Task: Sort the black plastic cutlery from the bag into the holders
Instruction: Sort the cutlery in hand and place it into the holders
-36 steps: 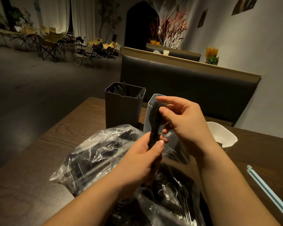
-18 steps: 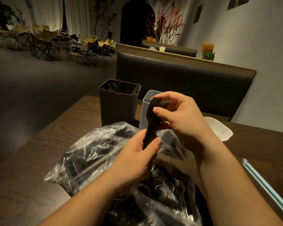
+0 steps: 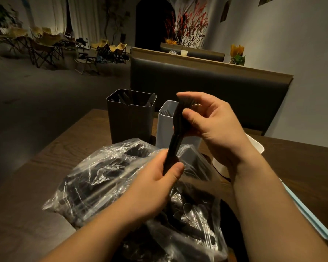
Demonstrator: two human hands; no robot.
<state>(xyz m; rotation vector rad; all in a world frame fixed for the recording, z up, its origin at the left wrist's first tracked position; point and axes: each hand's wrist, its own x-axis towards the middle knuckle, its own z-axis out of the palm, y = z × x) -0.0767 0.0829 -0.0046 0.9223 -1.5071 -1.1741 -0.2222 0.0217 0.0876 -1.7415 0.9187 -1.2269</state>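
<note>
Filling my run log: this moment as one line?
left hand: grips black plastic fork bundle by handles | right hand: pinches tine end | clear plastic bag: beneath hands

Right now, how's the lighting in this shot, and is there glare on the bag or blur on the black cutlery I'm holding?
Head view: dim warm light; white glare streaks across the clear plastic bag hide much inside; the stack of black forks, gripped by the left hand and right hand, is dark, tines slightly soft.
</note>
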